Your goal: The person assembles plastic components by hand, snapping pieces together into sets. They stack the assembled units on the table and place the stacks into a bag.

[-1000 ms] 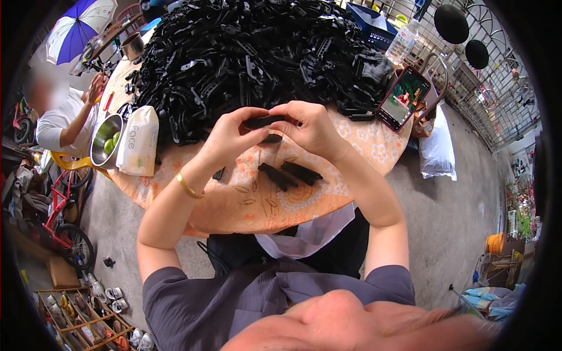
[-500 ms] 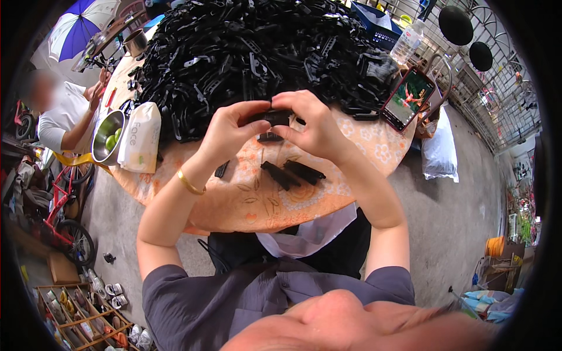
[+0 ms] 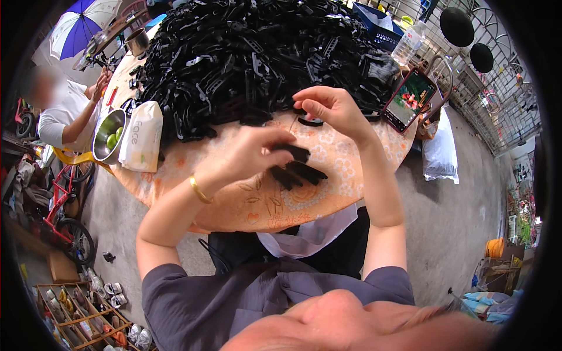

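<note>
My left hand (image 3: 257, 153) is closed on a black plastic piece (image 3: 297, 152), a short bar shape, low over the tablecloth. Just below it lie several more black bars (image 3: 298, 174) side by side. Farther right, my right hand (image 3: 336, 111) has its fingers curled by the near edge of a big heap of black plastic parts (image 3: 246, 64). Another black piece (image 3: 311, 121) with a bright edge shows under those fingers, seemingly gripped; the contact is partly hidden.
The orange patterned tablecloth (image 3: 234, 213) covers the round table. At left stand a metal bowl (image 3: 100, 142) with green fruit and a tissue pack (image 3: 140, 137). At right are a propped phone (image 3: 410, 99) and a clear bottle (image 3: 408, 44). A person (image 3: 64, 111) sits at left.
My hands have moved apart from one black piece between them. My left hand came down toward the near bars with a piece; my right shifted right beside the heap.
</note>
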Demonstrator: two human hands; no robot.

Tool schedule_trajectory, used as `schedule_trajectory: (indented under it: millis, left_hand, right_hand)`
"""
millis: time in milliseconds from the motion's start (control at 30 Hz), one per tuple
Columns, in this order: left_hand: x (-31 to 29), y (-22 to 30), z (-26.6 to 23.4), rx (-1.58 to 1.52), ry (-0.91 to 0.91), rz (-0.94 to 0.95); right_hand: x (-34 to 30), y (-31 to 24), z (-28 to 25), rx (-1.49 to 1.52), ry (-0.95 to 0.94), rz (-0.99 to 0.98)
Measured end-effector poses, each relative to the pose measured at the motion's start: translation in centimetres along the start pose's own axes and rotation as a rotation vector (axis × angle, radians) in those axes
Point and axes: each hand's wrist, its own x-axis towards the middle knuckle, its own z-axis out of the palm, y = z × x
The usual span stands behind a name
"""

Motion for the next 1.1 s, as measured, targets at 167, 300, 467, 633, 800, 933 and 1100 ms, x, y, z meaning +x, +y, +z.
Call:
schedule_trajectory:
  millis: [167,300,467,633,800,933,1100]
  left_hand:
    - [0.3,-0.2,1.4,0.188,-0.07,0.353]
    - [0.6,-2.7,-0.3,0.519,0.425,0.155]
    - [1.7,-3.6,-1.3,0.689,0.483,0.17]
    - [2.7,-3.9,-1.1,0.936,0.402,0.15]
    - [2.8,-3.6,-1.6,0.734,0.544,0.278]
    - [2.6,-3.8,-2.2,-0.317,0.478,-0.077]
    - [2.0,-4.2,-1.8,-0.812,0.245,-0.223]
  right_hand:
    - [0.1,1.3,1.2,-0.545,-0.079,-0.298]
    - [0.3,2.8,3.6,-0.629,-0.124,-0.401]
    - [-0.3,1.5,3.5,-0.657,-0.275,-0.292]
    - [-1.0,1.3,3.9,-0.703,-0.298,-0.233]
    - [-0.5,0.3,3.2,-0.316,-0.092,-0.143]
    - [-0.3,0.8,2.3,-0.001,-0.02,-0.055]
    - [-0.3,0.0,3.9,-0.27,-0.066,-0.413]
